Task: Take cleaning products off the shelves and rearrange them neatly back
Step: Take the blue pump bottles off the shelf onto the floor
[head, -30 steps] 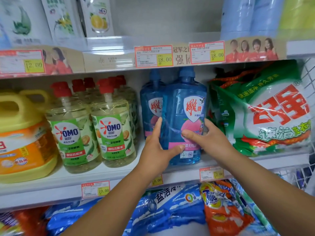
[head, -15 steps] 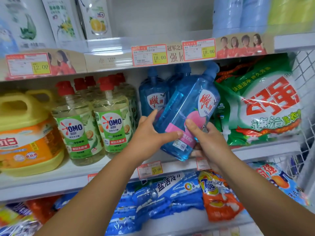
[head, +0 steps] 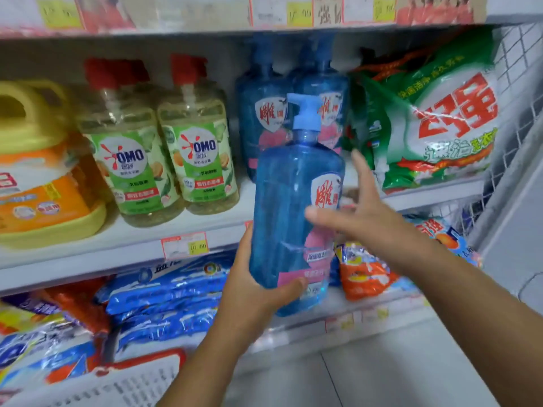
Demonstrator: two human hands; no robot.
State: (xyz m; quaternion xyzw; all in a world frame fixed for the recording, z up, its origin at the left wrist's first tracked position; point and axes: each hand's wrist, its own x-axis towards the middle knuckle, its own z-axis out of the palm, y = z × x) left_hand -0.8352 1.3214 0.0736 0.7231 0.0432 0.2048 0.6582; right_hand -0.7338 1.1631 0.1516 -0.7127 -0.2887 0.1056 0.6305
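Blocking shelved blue bottles, held bottle stands upright.

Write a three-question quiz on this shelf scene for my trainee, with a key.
1. Which hand grips the blue pump bottle? A, the left hand; B, the right hand.
2. True or false: that bottle stands on the shelf.
3. Fill in: the red-capped bottles on the shelf bear the brand name ____.
Key: 1 A; the right hand is open. 2 False; it is held upright in front of the shelf. 3 OMO.
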